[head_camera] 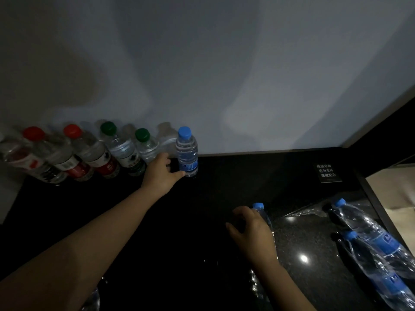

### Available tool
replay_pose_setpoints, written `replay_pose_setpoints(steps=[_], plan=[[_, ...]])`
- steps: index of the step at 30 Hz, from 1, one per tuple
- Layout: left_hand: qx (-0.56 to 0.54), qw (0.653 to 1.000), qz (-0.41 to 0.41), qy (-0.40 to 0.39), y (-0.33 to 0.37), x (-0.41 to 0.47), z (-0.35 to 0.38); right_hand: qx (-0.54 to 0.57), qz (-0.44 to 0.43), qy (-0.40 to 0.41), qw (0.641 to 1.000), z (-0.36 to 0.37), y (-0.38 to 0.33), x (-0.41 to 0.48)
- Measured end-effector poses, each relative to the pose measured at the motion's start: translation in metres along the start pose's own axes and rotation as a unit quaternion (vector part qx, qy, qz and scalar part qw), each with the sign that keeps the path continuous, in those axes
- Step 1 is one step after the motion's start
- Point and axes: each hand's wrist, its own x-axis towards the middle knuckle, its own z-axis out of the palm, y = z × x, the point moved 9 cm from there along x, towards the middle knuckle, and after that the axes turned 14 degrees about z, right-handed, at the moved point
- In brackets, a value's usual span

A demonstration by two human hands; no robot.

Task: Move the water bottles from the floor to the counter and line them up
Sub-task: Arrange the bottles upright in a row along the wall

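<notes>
Small sign's (328, 173) white lettering too blurred to read.

A blue-cap bottle (187, 151) stands up at the end of the row of bottles (89, 151). Two more bottles (379, 243) lie far right of it.

Counter (202, 221): row of upright bottles (89, 151) far left along the wall (224, 75); one bottle (187, 151) at the row's right end; two lying bottles (377, 239) near right; small sign (326, 173) far right.

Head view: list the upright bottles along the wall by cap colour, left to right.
Red cap → red cap → green cap → green cap → blue cap, with the left hand at that last bottle's base.
</notes>
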Motion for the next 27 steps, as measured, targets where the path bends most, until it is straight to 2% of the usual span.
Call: replay_pose_setpoints(steps=[3,10,12,14,18,27], plan=[[-0.028,1.000,-0.010,-0.001,-0.006,-0.033,-0.016,-0.002,-0.016,-0.015,1.000,0.007,-0.011,-0.010],[-0.041,0.995,-0.090,-0.022,-0.051,-0.118,-0.070,0.007,-0.067,-0.092,0.993,0.036,-0.049,-0.041],[-0.041,0.991,-0.115,-0.052,-0.066,-0.145,-0.083,0.002,-0.082,-0.111,0.990,0.049,-0.061,-0.051],[-0.029,0.989,-0.126,-0.076,-0.081,-0.173,-0.097,-0.005,-0.093,-0.131,0.987,0.062,-0.072,-0.061],[0.028,0.991,-0.116,-0.054,-0.102,-0.222,-0.127,-0.027,-0.115,-0.174,0.978,0.091,-0.090,-0.081],[0.052,0.983,-0.165,-0.061,-0.150,-0.297,-0.145,-0.107,-0.129,-0.244,0.955,0.149,-0.125,-0.119]])
